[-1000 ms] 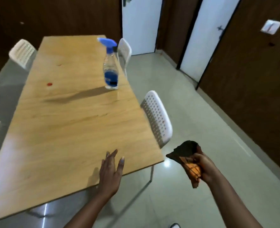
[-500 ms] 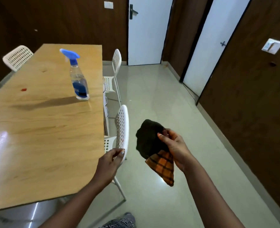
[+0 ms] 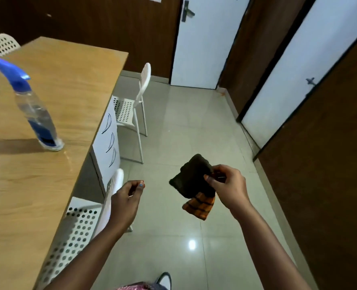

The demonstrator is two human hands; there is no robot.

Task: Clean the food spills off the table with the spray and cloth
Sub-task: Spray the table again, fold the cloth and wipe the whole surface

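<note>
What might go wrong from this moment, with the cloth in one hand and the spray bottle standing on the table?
The spray bottle stands close to the table edge, so a careless reach might knock it onto the floor. The right hand only pinches the folded cloth over the floor, away from the table, so it may slip and get dirty. The left hand hangs beside the white chair, which may get bumped.

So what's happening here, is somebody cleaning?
A person stands beside a wooden table, about to clean. Their right hand holds a dark cloth with an orange checked part out over the floor. The left hand is loosely curled and holds nothing, near a white chair. The spray bottle with blue liquid stands untouched on the table. No wiping is going on yet.
</note>
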